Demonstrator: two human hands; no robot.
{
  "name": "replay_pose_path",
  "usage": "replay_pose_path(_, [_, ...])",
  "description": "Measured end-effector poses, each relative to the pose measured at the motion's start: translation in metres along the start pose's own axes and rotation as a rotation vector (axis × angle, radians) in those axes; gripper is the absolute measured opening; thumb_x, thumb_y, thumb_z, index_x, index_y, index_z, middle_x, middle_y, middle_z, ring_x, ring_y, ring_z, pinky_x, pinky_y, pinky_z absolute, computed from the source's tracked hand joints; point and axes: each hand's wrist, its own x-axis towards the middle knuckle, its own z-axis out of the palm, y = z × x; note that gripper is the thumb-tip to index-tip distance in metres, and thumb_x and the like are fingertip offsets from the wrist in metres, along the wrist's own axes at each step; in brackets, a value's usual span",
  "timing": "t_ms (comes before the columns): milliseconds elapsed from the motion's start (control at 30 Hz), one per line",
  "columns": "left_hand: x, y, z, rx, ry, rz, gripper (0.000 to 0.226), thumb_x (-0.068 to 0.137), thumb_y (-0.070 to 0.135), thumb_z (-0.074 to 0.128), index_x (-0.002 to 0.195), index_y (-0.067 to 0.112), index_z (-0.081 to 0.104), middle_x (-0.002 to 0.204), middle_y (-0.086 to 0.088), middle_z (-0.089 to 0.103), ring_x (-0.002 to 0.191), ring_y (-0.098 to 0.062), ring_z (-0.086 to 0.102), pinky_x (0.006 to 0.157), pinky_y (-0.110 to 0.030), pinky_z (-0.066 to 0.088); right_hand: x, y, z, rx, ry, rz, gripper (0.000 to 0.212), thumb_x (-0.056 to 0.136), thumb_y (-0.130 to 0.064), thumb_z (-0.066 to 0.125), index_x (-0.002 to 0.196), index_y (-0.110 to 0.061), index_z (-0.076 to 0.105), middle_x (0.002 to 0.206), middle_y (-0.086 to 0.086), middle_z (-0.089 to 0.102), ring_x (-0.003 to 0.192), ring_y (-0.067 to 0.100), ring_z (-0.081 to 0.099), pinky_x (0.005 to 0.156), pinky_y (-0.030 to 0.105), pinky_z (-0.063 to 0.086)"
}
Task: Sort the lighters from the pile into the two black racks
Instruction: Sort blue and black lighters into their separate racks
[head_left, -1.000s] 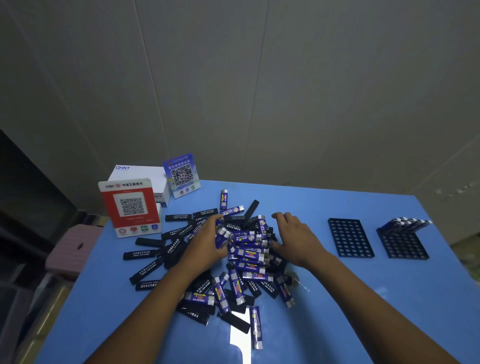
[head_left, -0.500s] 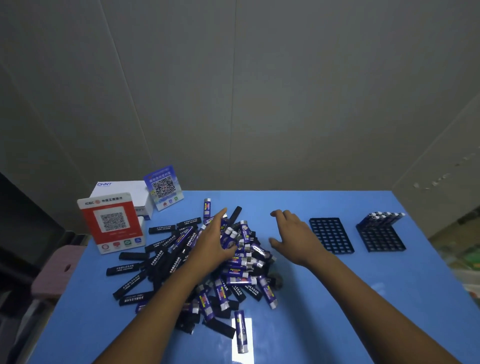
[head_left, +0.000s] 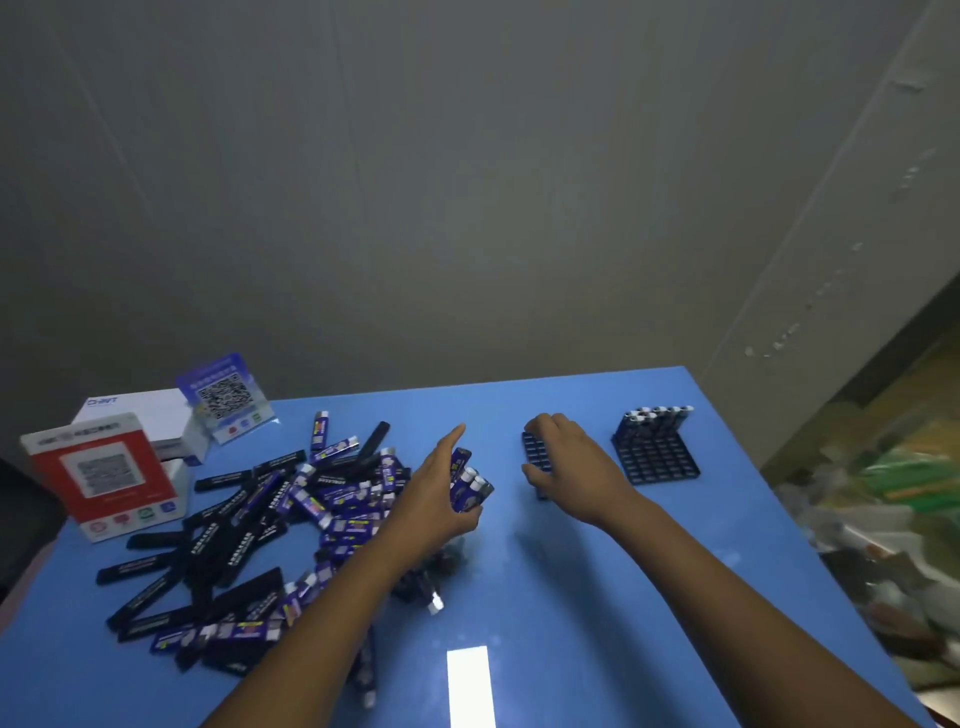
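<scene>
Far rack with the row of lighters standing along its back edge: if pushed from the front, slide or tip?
The far rack looks like a flat, rigid grid lying on the smooth blue table, so it probably slides. Its standing lighters load only the back row; they look top-heavy and may wobble.

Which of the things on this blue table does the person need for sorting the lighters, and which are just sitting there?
Needed for the job:
pile of lighters
lighters held in the left hand
near rack under the right hand
far rack, with a row of lighters standing along its back

Just sitting there:
red QR sign
blue QR sign
white box
</scene>
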Motion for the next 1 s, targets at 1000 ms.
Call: replay_pose_path(1000, [0.070,0.059,0.084,-0.009,-0.238,0.070,0.108,0.072,0.029,0.074,0.154,0.042,0.006,0.149,0.012,0.037,0.125,-0.013,0.050,0.098,-0.033,0.051,0.023,0.091,-0.029,0.671,-0.078,0.044,0.007,0.089,-0.011,0.074,0.095,-0.015,0.075,0.088,0.000,0.075,0.084,0.009,0.068,0.077,0.017,0.052])
